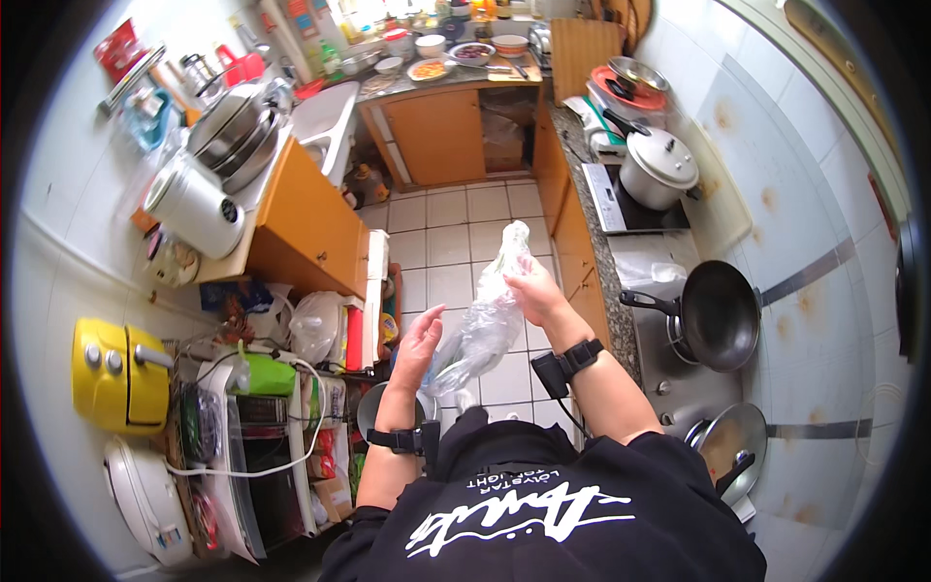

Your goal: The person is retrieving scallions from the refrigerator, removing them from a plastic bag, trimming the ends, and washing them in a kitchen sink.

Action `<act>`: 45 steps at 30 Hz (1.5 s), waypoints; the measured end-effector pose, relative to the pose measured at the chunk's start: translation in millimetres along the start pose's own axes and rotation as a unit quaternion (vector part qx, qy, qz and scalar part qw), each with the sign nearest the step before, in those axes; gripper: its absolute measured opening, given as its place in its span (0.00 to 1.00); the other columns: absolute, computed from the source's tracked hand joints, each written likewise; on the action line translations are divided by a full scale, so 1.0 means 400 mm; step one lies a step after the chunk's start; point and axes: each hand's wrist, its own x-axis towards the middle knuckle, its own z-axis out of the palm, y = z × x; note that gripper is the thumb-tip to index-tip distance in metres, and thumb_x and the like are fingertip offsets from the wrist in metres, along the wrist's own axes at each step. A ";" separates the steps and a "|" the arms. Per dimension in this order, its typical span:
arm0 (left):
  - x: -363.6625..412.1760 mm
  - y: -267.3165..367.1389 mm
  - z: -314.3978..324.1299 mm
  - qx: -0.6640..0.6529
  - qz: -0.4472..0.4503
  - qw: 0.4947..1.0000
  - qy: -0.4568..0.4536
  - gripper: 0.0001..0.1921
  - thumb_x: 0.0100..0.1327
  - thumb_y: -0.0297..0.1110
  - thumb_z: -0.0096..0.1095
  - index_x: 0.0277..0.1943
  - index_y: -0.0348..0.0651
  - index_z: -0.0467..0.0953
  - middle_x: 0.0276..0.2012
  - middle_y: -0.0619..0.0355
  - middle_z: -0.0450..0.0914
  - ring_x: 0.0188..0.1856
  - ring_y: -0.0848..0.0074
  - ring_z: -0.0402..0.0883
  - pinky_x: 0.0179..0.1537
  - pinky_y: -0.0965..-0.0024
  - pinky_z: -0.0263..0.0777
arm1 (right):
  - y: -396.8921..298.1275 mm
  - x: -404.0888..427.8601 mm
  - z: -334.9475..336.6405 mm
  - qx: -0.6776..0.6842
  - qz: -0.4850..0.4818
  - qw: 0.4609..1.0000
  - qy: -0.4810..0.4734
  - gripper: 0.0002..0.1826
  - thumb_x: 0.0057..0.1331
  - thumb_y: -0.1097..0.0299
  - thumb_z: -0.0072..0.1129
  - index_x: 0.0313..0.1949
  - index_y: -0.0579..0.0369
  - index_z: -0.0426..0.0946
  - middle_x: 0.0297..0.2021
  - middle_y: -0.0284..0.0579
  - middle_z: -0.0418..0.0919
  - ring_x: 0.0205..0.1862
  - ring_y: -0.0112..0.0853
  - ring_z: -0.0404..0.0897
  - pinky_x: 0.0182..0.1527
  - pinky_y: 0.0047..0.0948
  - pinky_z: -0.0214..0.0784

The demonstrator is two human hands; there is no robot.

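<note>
A clear plastic bag (484, 327) with something pale green inside hangs over the tiled floor. My right hand (537, 289) grips its upper part, fingers closed around the gathered plastic. To the bag's left is my left hand (420, 342), raised with its fingers extended; nothing shows in it, and whether it touches the bag's lower edge cannot be told. Both wrists wear black straps. A round grey metal container (372, 413) is partly hidden behind my left forearm.
On the right counter are a pressure cooker (660, 164) on an induction cooktop, a black wok (720, 316) and a lidded pan (734, 436). Dishes and a knife lie on the far counter (465, 78). An orange cabinet (313, 218) and crowded shelves line the left.
</note>
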 end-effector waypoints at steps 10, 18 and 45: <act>0.520 0.027 0.328 0.481 0.328 0.810 -0.069 0.33 0.51 0.36 0.84 0.58 0.42 0.74 0.61 0.42 0.75 0.66 0.47 0.73 0.67 0.49 0.68 | -0.058 0.439 -0.301 0.096 -0.080 0.968 0.218 0.18 0.67 0.80 0.62 0.54 0.52 0.72 0.36 0.38 0.76 0.31 0.32 0.78 0.33 0.38 0.77; 1.122 0.007 0.189 0.354 0.322 0.878 -0.006 0.14 0.63 0.23 0.69 0.52 0.36 0.77 0.54 0.45 0.77 0.57 0.51 0.78 0.61 0.55 0.73 | -0.222 0.785 -0.321 0.054 -0.053 0.959 0.275 0.17 0.67 0.73 0.65 0.54 0.61 0.74 0.42 0.50 0.85 0.38 0.40 0.88 0.40 0.44 0.84; 2.200 0.170 -0.056 0.339 0.250 0.906 0.024 0.20 0.60 0.40 0.81 0.50 0.41 0.80 0.44 0.51 0.81 0.47 0.57 0.83 0.50 0.60 0.79 | -0.419 2.036 -0.266 -0.343 -0.122 0.926 0.101 0.13 0.69 0.64 0.65 0.51 0.52 0.80 0.36 0.37 0.80 0.41 0.29 0.79 0.46 0.33 0.75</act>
